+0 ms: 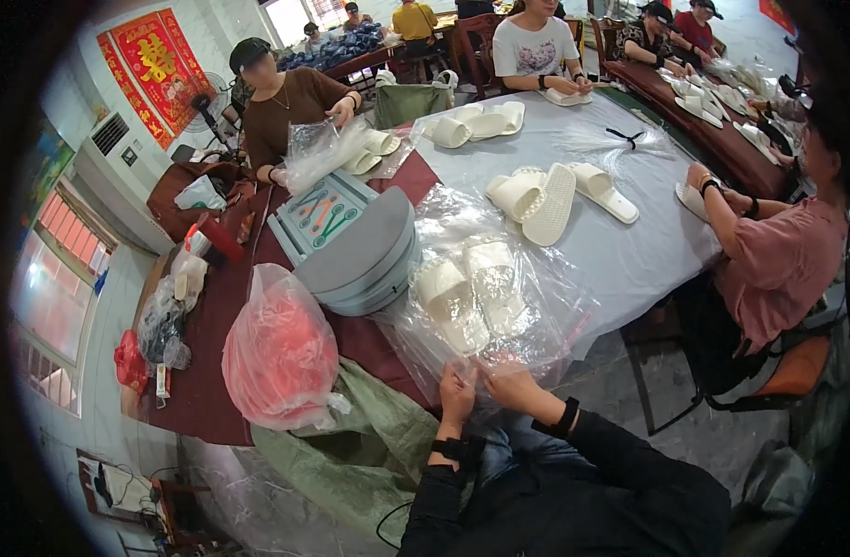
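Observation:
A pair of cream slide slippers [457, 311] lies side by side inside a large transparent plastic bag [559, 302] at the near edge of the table. My left hand [456, 397] is closed on the bag's near edge, below the slippers' heel ends. Close to its right, my right hand [518, 384] grips the same edge, its fingertips partly hidden by shiny plastic. Just beyond the bag, several more cream slippers [548, 209] lie loose, one showing its patterned sole.
Left of the bag stands a stack of grey half-round plastic pieces [364, 237]. A bag of pink material [281, 348] sits nearer, above a green sack [350, 446]. Across the table a person [290, 121] handles plastic; another [778, 223] sits at the right. Thin white strips [620, 139] lie bundled.

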`<act>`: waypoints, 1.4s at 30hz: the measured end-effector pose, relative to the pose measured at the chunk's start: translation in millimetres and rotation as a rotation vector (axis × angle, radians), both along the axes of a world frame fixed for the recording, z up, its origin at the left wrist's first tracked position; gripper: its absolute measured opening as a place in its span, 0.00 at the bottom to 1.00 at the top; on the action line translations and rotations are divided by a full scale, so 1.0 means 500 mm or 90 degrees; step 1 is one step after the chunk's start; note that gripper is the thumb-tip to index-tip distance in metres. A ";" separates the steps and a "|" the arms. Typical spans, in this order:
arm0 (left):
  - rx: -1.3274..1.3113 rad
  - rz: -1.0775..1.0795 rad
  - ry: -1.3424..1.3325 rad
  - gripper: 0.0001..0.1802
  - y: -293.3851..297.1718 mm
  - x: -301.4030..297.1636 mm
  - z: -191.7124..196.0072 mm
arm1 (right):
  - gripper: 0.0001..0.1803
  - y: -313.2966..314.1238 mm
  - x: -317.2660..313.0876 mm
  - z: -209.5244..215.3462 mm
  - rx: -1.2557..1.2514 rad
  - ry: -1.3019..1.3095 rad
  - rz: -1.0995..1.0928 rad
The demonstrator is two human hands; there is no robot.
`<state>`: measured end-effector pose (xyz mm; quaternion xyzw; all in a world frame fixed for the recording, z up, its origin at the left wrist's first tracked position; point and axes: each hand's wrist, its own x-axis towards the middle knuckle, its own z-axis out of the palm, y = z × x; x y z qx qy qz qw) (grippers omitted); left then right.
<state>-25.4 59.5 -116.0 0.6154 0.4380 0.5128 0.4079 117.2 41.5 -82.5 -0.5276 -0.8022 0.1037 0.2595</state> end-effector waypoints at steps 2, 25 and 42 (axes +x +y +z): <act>-0.037 -0.012 -0.053 0.09 0.004 -0.008 -0.021 | 0.19 -0.019 -0.005 0.029 -0.112 -0.059 -0.004; -0.077 -0.225 -0.069 0.26 -0.173 -0.070 0.290 | 0.25 -0.015 0.050 0.149 0.143 0.056 -0.031; -0.721 0.038 0.174 0.32 -0.311 -0.330 -0.016 | 0.15 -0.110 -0.215 0.185 0.074 0.665 0.452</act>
